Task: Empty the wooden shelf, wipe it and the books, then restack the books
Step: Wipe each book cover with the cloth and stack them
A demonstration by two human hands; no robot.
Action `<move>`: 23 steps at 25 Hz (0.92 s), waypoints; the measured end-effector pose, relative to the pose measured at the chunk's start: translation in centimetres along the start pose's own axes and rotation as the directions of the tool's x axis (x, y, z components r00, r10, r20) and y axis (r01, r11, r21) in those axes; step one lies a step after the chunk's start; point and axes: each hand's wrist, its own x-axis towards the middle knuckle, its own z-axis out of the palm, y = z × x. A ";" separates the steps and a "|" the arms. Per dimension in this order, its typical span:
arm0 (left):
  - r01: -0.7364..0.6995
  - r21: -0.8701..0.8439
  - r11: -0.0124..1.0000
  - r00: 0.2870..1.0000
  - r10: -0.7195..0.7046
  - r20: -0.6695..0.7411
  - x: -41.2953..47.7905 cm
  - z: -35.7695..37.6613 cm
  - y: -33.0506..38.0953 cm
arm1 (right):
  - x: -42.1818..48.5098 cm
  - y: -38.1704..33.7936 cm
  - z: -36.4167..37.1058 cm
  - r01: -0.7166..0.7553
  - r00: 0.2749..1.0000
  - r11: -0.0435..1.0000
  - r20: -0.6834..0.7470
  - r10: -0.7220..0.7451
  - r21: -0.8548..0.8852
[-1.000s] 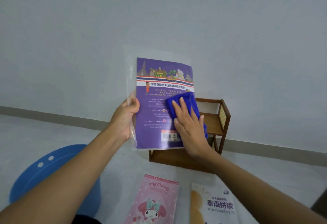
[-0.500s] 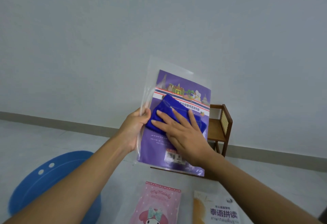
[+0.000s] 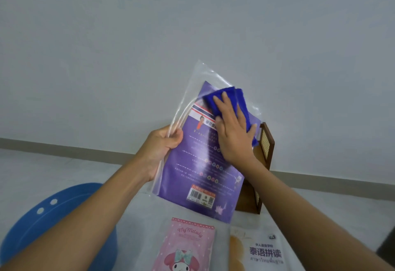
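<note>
A purple book in a clear plastic sleeve is held up in front of me, tilted to the right. My left hand grips its left edge. My right hand lies flat on a folded blue cloth, pressing it against the top of the book's cover. The small wooden shelf stands on the floor by the wall, mostly hidden behind the book. A pink My Melody book and a white book with orange art lie on the floor below.
A blue plastic basin sits on the floor at the lower left, partly under my left forearm. A plain white wall with a grey skirting board runs behind everything. A dark object shows at the right edge.
The cloth under my right hand has slid from the book's middle up to its top edge. The book has tilted further right and moved lower right in view.
</note>
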 end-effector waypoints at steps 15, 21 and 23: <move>-0.002 0.086 0.996 0.998 -0.004 0.065 -0.6 0.3 0.4 | -1.0 5.8 -3.2 -0.661 0.706 0.696 -0.084 0.704 0.282; -0.069 0.378 0.923 0.989 0.013 0.147 -0.1 1.1 -1.2 | -1.0 1.4 -3.1 -0.676 0.553 0.134 0.379 0.742 0.725; -0.105 0.526 0.844 0.989 0.035 0.140 -0.2 1.6 -1.7 | -0.8 0.6 -3.0 -0.665 0.583 0.102 0.429 0.690 0.740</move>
